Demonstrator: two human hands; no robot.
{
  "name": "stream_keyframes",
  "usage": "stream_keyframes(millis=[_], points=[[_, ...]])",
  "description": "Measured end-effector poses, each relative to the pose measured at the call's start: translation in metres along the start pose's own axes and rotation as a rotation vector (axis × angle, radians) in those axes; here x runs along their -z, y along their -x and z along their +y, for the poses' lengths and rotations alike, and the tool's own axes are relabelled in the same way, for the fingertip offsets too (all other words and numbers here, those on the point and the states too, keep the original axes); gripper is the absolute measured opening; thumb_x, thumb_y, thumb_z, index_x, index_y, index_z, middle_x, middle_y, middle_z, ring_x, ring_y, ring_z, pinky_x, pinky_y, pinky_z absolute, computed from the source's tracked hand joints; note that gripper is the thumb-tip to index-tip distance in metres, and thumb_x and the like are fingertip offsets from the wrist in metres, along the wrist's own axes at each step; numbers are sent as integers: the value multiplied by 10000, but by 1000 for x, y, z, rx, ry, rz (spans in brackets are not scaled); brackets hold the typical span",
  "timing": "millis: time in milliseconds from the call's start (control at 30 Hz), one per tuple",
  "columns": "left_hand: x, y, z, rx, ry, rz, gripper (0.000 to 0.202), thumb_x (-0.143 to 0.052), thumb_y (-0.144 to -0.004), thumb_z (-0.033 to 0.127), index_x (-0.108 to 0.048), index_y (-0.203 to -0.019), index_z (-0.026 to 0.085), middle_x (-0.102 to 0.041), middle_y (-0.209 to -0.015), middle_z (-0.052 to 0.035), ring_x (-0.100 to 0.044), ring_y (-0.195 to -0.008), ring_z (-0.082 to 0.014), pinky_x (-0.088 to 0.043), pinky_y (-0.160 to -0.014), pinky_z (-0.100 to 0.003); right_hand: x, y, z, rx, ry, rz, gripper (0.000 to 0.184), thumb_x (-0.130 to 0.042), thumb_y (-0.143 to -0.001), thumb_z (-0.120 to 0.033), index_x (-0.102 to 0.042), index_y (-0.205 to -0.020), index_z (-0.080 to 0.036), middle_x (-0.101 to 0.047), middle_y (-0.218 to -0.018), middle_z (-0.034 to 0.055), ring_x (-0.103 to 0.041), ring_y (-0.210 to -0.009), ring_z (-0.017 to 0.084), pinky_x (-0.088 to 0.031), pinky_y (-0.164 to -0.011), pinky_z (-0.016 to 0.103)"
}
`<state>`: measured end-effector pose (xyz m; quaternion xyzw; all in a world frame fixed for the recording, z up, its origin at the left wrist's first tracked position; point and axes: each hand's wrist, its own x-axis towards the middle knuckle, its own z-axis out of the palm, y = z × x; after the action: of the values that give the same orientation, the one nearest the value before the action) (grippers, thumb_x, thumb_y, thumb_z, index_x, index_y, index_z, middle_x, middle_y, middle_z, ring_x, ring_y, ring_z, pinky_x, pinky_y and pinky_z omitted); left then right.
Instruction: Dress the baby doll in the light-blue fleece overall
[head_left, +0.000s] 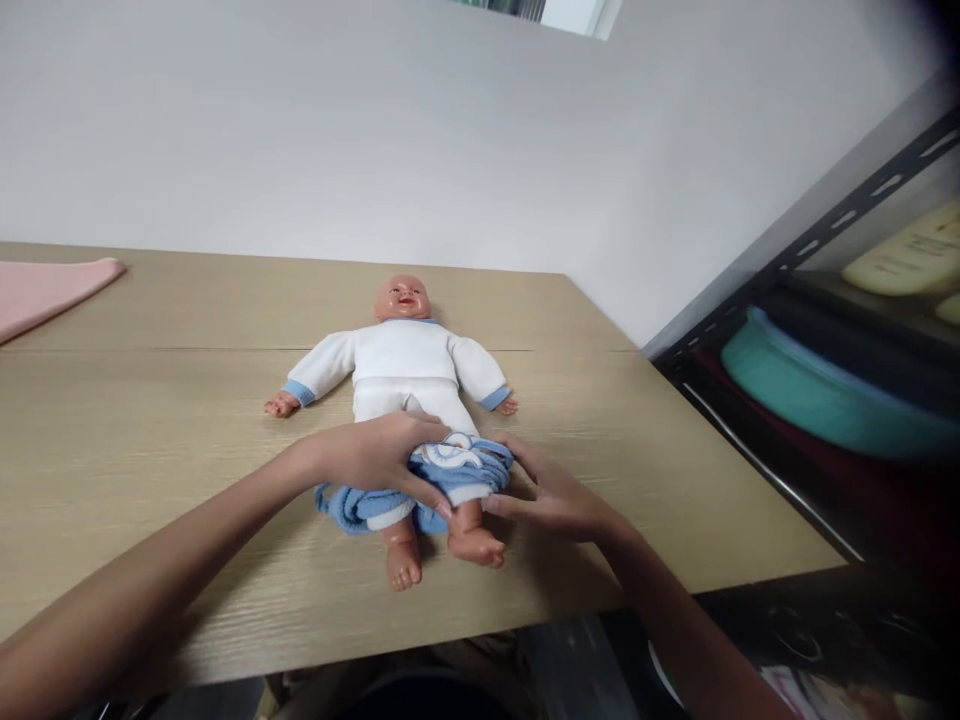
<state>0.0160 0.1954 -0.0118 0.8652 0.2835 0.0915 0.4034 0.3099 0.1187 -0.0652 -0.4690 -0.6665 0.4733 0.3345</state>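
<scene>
A baby doll (403, 360) in a white top and white trousers lies face up on the wooden table (150, 440), head away from me. A bunched blue garment (457, 470) sits around its lower legs. My left hand (379, 455) grips the blue garment over the doll's left leg, fingers curled round the cloth. My right hand (551, 490) presses against the garment's right side, thumb and fingers pinching the fabric near the doll's ankle. The doll's bare feet (442, 555) stick out toward me.
A pink cloth (45, 290) lies at the table's far left. A metal shelf rack (847, 330) stands to the right, holding a teal basin (817, 395). A white wall rises behind the table.
</scene>
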Motion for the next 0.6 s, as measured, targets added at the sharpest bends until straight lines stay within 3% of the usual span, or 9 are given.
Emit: stream_keyframes(millis=[100,200,300,400,467,533,600], points=[[0,12,4,56,-59,24,501,-836,-964,692,-764,-1171,242,-792,-1171,-93,-742,-1059,-345,-537,-924,-415,7,-13,-3,93,84,-51,268,-863,-1018,-512,-865,-1136,-271,-828,-1083,34,-749,-1000,290,-628,-958,410],[7,30,6,220,-118,97,573,-849,-925,681,-739,-1313,273,-802,-1170,-74,-747,-1042,-337,-524,-861,-399,9,-32,2,199,148,-23,278,-742,-1105,-513,-835,-1032,-261,-785,-975,19,-704,-934,256,-589,-929,382],[18,49,-1,363,-197,134,506,-828,-904,708,-733,-1125,263,-742,-942,-35,-688,-826,-280,-444,-690,-365,7,-53,12,202,65,15,324,-749,-1087,-566,-822,-1040,-254,-773,-957,23,-693,-918,252,-579,-886,370],[25,64,-18,361,-159,88,466,-777,-947,727,-723,-987,266,-712,-895,-16,-637,-781,-241,-448,-674,-348,3,-69,20,175,-27,32,373,-786,-1037,-624,-796,-990,-254,-722,-911,11,-664,-873,236,-571,-839,353],[24,70,-29,302,-104,130,417,-742,-990,689,-753,-1052,278,-757,-1022,-26,-674,-893,-252,-524,-773,-353,0,-76,21,218,-46,69,354,-825,-1003,-609,-785,-957,-260,-726,-973,22,-685,-949,247,-579,-911,369],[17,73,-38,223,-78,268,361,-698,-1033,624,-763,-1151,289,-772,-1279,-57,-701,-1174,-300,-569,-1011,-399,-3,-81,20,263,-79,102,315,-848,-989,-575,-783,-977,-267,-770,-1142,51,-714,-1120,275,-572,-1031,394],[7,72,-45,165,-77,430,348,-640,-1071,561,-740,-1271,295,-701,-1528,-83,-609,-1452,-344,-491,-1231,-464,-7,-87,17,247,-117,114,300,-837,-1003,-567,-777,-1032,-274,-786,-1207,53,-720,-1159,273,-567,-1036,387]])
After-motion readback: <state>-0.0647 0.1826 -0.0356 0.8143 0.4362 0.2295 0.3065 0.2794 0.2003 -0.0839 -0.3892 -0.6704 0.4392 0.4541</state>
